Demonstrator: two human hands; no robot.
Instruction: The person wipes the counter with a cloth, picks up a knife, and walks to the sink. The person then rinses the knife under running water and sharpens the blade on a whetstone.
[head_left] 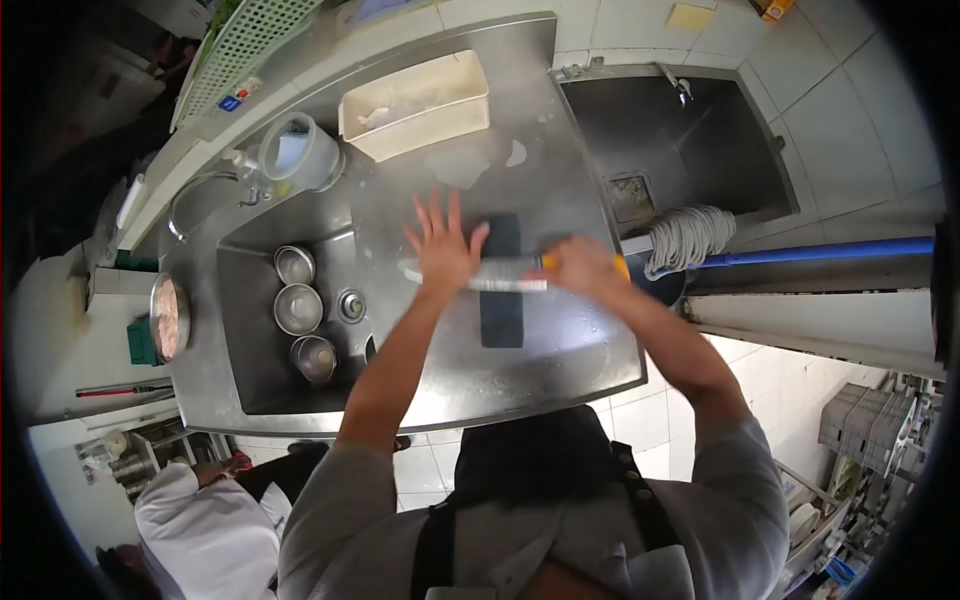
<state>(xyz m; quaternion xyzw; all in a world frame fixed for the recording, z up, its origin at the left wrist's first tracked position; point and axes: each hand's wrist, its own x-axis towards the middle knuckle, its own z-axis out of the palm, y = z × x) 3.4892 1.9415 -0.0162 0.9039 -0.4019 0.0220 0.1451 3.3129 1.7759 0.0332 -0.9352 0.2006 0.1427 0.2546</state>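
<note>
A dark rectangular sharpening stone (502, 320) lies lengthwise on the steel counter (450, 370). Across it sits a knife (508, 275) with a yellow handle, its blade pointing left and slightly blurred. My right hand (582, 268) is closed around the handle, just right of the stone. On the left side of the stone, my left hand (446, 245) has its fingers spread, the palm side by the blade. Whether its palm presses on the blade is hard to tell.
Several metal bowls (298, 309) sit in the left sink (250, 370). A cream bin (415, 105) and a clear plastic tub (300, 155) stand behind. On the right are a second sink (700, 150), a mop (690, 240) and its blue pole (820, 252). A person in white (205, 530) is at lower left.
</note>
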